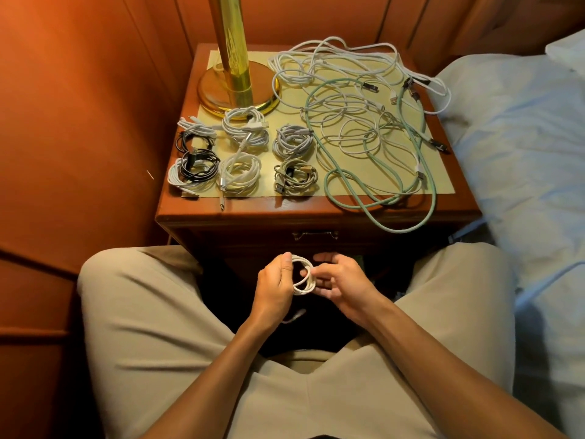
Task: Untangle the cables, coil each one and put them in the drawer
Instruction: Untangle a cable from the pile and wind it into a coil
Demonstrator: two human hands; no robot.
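Observation:
Between my knees, my left hand grips a small white cable coil from the left, thumb on its top. My right hand holds the coil's right side with its fingers curled around the strands. A loose end of this cable hangs below my left hand. On the nightstand several finished coils lie at the left, white, black and beige. A tangle of white cables with a long green cable covers the right half. The drawer handle shows on the closed drawer front.
A brass lamp stands at the nightstand's back left. A bed with pale sheets borders the right side. Orange padded wall panels close off the left and back. The green cable hangs over the nightstand's front edge.

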